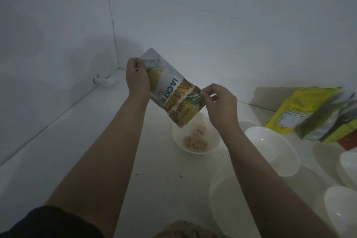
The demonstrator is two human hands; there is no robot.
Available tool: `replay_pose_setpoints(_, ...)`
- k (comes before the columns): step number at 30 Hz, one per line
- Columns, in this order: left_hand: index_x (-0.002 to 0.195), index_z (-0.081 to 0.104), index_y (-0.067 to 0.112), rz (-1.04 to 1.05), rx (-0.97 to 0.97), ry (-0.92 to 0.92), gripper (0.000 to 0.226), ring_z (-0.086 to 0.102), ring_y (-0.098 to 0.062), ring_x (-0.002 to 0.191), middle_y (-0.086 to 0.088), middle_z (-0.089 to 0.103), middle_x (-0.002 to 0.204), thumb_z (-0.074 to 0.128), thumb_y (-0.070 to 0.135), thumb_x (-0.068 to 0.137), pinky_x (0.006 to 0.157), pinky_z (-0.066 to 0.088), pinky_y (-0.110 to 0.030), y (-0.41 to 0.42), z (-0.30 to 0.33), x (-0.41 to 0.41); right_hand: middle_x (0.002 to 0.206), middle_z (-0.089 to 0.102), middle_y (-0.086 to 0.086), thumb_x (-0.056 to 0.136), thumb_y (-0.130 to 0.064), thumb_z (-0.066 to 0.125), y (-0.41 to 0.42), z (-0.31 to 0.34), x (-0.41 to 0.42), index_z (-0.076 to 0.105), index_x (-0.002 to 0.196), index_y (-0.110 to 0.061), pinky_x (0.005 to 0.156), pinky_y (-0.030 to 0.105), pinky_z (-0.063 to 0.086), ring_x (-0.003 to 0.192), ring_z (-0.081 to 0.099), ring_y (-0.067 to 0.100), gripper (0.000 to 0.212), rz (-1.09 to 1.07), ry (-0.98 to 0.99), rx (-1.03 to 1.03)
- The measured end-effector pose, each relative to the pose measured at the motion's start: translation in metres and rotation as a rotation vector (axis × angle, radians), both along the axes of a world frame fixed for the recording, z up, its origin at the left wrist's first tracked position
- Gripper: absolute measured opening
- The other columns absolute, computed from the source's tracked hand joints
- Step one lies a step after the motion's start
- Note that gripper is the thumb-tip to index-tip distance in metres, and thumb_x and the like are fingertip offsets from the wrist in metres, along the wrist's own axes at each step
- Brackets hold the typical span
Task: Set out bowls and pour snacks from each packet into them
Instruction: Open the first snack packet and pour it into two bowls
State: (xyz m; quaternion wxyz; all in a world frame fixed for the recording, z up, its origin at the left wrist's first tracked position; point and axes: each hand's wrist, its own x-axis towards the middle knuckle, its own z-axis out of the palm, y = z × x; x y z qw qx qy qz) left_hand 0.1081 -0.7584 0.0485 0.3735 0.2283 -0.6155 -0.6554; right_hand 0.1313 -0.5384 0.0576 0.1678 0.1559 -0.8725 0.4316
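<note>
I see both hands up over the white counter, holding a jackfruit snack packet between them. The left hand grips the packet's upper end, fingers curled around its edge, and the right hand pinches the lower side edge between thumb and fingertips. The packet hangs tilted, its low corner pointing down over a small white bowl that sits on the counter directly beneath. Pale, crumbly snack pieces lie in that bowl. Just to its right sits a larger white bowl, and I make out more white bowls along the right edge and near the bottom of the view. Behind them, against the tiled wall, stand yellow and green packets, leaning together and somewhat blurred. A dark sleeve shows at the lower left.
</note>
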Motion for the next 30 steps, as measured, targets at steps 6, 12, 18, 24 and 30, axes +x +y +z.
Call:
replay_pose_setpoints(6, 0.076, 0.045, 0.026, 0.001, 0.003, 0.025, 0.023, 0.048, -0.007, 0.073, 0.007, 0.049, 0.079, 0.04, 0.021, 0.098, 0.066, 0.04, -0.023, -0.001, 0.006, 0.001, 0.086, 0.066, -0.005, 0.093, -0.017, 0.061, -0.002, 0.001, 0.0, 0.067, 0.083, -0.015, 0.062, 0.01, 0.036, 0.074, 0.051, -0.001, 0.012, -0.01, 0.026, -0.012)
replay_pose_setpoints(12, 0.077, 0.046, 0.025, 0.006, 0.027, 0.032, 0.023, 0.047, -0.006, 0.071, 0.007, 0.049, 0.078, 0.041, 0.021, 0.099, 0.063, 0.04, -0.021, -0.003, 0.004, 0.004, 0.085, 0.066, -0.004, 0.093, -0.017, 0.061, -0.004, 0.001, -0.002, 0.066, 0.081, -0.015, 0.062, 0.013, 0.038, 0.073, 0.051, 0.001, 0.013, 0.007, 0.019, 0.002)
replay_pose_setpoints(18, 0.075, 0.045, 0.026, 0.005, 0.043, 0.043, 0.025, 0.046, -0.006, 0.07, 0.007, 0.048, 0.079, 0.041, 0.02, 0.099, 0.061, 0.039, -0.02, -0.003, 0.004, 0.008, 0.084, 0.065, -0.009, 0.093, -0.019, 0.061, -0.005, 0.005, -0.004, 0.067, 0.083, -0.018, 0.062, 0.012, 0.034, 0.072, 0.05, 0.003, 0.013, -0.014, 0.044, -0.026)
replay_pose_setpoints(24, 0.077, 0.045, 0.025, 0.002, 0.053, 0.045, 0.024, 0.047, -0.006, 0.071, 0.006, 0.048, 0.08, 0.041, 0.022, 0.1, 0.06, 0.04, -0.018, -0.003, 0.005, 0.01, 0.085, 0.066, -0.01, 0.093, -0.021, 0.061, -0.005, 0.003, -0.004, 0.068, 0.083, -0.02, 0.065, 0.019, 0.035, 0.079, 0.052, 0.009, 0.013, 0.001, 0.037, 0.005)
replay_pose_setpoints(30, 0.077, 0.046, 0.027, 0.003, 0.054, 0.041, 0.024, 0.048, -0.008, 0.074, 0.005, 0.049, 0.082, 0.041, 0.023, 0.1, 0.064, 0.04, -0.022, -0.005, 0.003, 0.011, 0.086, 0.066, -0.008, 0.093, -0.019, 0.061, -0.006, 0.004, -0.005, 0.068, 0.084, -0.017, 0.061, 0.008, 0.031, 0.068, 0.048, -0.001, 0.012, 0.008, 0.035, 0.001)
